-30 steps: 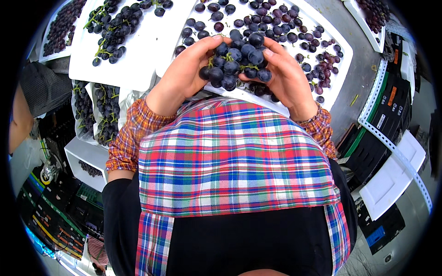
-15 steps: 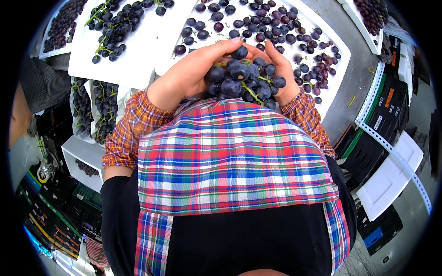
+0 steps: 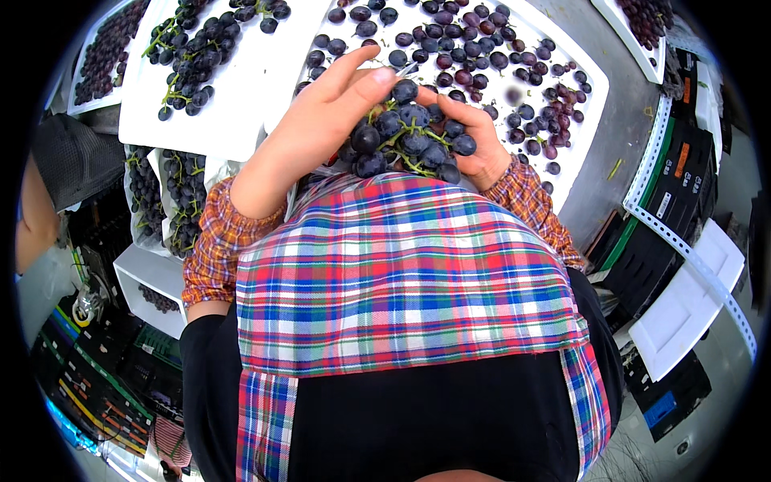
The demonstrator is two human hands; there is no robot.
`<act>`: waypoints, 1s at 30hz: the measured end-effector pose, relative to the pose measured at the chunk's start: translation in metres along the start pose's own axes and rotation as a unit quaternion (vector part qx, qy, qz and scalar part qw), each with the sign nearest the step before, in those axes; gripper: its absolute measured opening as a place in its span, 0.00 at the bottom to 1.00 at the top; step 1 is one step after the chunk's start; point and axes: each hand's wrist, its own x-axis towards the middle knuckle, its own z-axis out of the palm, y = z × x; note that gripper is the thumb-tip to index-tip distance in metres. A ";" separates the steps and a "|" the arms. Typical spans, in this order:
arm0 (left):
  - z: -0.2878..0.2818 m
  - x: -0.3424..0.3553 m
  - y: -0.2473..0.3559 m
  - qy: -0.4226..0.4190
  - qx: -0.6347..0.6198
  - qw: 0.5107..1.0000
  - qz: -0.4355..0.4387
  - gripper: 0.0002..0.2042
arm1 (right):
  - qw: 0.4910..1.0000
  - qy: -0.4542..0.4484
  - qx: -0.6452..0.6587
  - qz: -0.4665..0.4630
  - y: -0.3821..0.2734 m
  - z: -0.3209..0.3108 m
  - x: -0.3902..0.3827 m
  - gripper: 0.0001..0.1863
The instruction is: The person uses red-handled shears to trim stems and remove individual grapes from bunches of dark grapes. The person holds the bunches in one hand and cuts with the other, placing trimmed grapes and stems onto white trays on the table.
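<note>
A bunch of dark blue-purple grapes (image 3: pixel 414 132) with green stems is held close against my checked apron. My right hand (image 3: pixel 482 140) is closed round its right side, with the fingers partly behind the grapes. My left hand (image 3: pixel 333 108) is at the bunch's upper left, its thumb and forefinger bent toward the top grape. A thin metal tip, apparently of small scissors (image 3: pixel 409 69), shows just past the left thumb; the rest is hidden by the hand and grapes. Beyond my hands, many loose grapes (image 3: pixel 474 46) lie on a white tray (image 3: pixel 574 173).
At the left, another white tray (image 3: pixel 229 120) bears stemmed bunches (image 3: pixel 197 56). Below it sit bagged bunches (image 3: pixel 183 193) and a white box (image 3: pixel 165 309). More grape trays stand at both far corners. Dark crates (image 3: pixel 683 173) and a white lid (image 3: pixel 683 309) are at the right.
The bunch has turned and shifted slightly left and toward me. My left hand has risen, its forefinger lifting off the grapes, and the metal tip has come into sight.
</note>
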 end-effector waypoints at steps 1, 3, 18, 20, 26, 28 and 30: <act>-0.002 -0.003 0.003 0.000 -0.005 1.000 -0.026 0.29 | 1.000 0.013 -0.004 0.005 0.001 0.000 0.000 0.29; -0.005 -0.005 0.003 0.003 0.028 0.998 -0.057 0.29 | 0.999 0.046 -0.010 0.011 0.004 0.004 0.000 0.29; -0.022 -0.021 -0.066 0.098 0.542 0.825 0.123 0.33 | 0.992 0.056 0.106 -0.026 -0.002 -0.020 -0.010 0.26; -0.016 -0.025 -0.065 0.100 0.558 0.815 0.118 0.34 | 0.996 0.057 0.049 -0.039 -0.003 -0.014 -0.011 0.28; -0.010 -0.024 -0.066 0.114 0.551 0.815 0.135 0.38 | 0.984 0.023 -0.137 -0.107 -0.006 -0.015 -0.013 0.35; -0.007 -0.022 -0.065 0.128 0.547 0.817 0.126 0.35 | 0.983 0.011 -0.152 -0.103 -0.010 -0.008 -0.016 0.40; -0.007 -0.019 -0.065 0.132 0.535 0.826 0.115 0.30 | 0.986 -0.050 -0.119 -0.102 -0.015 -0.005 -0.018 0.37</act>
